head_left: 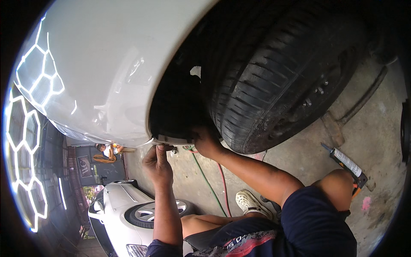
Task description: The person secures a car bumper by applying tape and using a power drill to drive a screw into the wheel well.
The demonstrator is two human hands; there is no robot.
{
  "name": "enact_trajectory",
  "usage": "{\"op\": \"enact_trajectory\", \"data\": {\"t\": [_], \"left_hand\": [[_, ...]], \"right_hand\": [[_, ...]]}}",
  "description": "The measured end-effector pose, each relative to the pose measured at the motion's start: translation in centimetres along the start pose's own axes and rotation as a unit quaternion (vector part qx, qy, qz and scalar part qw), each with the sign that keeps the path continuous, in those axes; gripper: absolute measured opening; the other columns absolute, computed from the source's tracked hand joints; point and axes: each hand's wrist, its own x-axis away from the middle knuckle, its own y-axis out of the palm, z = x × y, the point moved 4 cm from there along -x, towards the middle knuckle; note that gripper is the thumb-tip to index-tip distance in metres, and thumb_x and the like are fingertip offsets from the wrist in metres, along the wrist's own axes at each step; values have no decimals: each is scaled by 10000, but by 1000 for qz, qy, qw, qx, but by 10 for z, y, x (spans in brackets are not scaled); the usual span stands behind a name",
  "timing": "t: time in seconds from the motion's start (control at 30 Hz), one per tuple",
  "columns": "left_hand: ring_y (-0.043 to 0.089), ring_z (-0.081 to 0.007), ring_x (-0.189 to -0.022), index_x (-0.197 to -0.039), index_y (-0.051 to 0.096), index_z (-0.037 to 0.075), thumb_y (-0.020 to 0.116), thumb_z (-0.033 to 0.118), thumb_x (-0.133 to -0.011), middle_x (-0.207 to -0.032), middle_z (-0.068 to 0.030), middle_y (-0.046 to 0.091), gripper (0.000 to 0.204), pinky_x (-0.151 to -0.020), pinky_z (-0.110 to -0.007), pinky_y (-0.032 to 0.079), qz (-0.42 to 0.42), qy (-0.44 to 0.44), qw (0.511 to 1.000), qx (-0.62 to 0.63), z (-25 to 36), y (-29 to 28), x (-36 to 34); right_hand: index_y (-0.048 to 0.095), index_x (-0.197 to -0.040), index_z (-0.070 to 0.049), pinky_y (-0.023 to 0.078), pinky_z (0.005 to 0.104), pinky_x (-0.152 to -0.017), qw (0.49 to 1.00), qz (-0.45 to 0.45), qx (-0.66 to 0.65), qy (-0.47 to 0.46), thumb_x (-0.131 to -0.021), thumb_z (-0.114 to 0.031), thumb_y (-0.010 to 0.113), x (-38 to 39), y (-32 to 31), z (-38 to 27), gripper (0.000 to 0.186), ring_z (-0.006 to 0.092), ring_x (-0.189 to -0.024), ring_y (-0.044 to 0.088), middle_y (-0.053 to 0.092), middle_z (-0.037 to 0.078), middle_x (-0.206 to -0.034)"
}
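A white car's painted body panel curves down to a wheel arch, with a black tire inside it. My left hand is closed at the panel's lower corner, thumb raised against the edge. What its fingertips pinch is hidden. Just to the right, my right hand reaches into the dark arch beside the tire. Its fingers curl at the inner edge, and shadow hides what they hold. A pale strip runs along the panel's bottom lip between both hands.
A sealant gun and a hammer lie on the concrete floor at right. Green and red hoses run below my hands. Another white car stands lower left. A person is in the background.
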Motion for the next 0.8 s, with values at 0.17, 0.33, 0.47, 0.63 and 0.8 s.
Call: {"op": "enact_trajectory", "data": {"t": [0.17,0.33,0.47,0.63,0.8], "left_hand": [[691,-182,-836,-912,734,-51,611,415,-1059,-857,-117,752,504,-883,-339,511,-1,0,1000,25,1,2,0],[690,-185,-837,-921,730,-62,596,425,-1064,-858,-120,747,526,-884,-340,510,-1,-2,1000,5,1,1,0],[682,-185,-838,-928,728,-71,598,431,-1063,-862,-129,744,537,-877,-337,513,-5,-2,1000,3,0,1,-2],[652,-154,-843,-918,724,-80,611,420,-1061,-856,-108,733,533,-852,-308,505,5,4,1000,4,-2,-2,-2],[617,-118,-839,-905,718,-66,635,386,-1054,-856,-50,714,482,-806,-275,472,17,2,1000,16,-5,-1,-1]], "right_hand": [[723,-1009,-15,530,370,-755,989,-90,-109,40,-998,-118,620,-3,1,-13,147,180,-829,666,708,139,-857],[721,-960,-21,514,325,-699,975,-133,-155,92,-1007,-160,636,-11,2,-25,170,123,-769,646,689,100,-764],[706,-1098,-28,533,374,-812,982,-109,-152,-34,-966,-217,699,-17,-1,-41,231,230,-894,678,707,150,-943],[639,-1269,-25,510,450,-973,983,-49,-36,-174,-901,-306,789,-16,-15,-76,486,362,-1084,651,669,204,-1190],[644,-1269,-22,531,417,-951,981,-115,-90,-128,-905,-315,803,-21,-14,-70,494,326,-1082,675,689,184,-1161]]}}
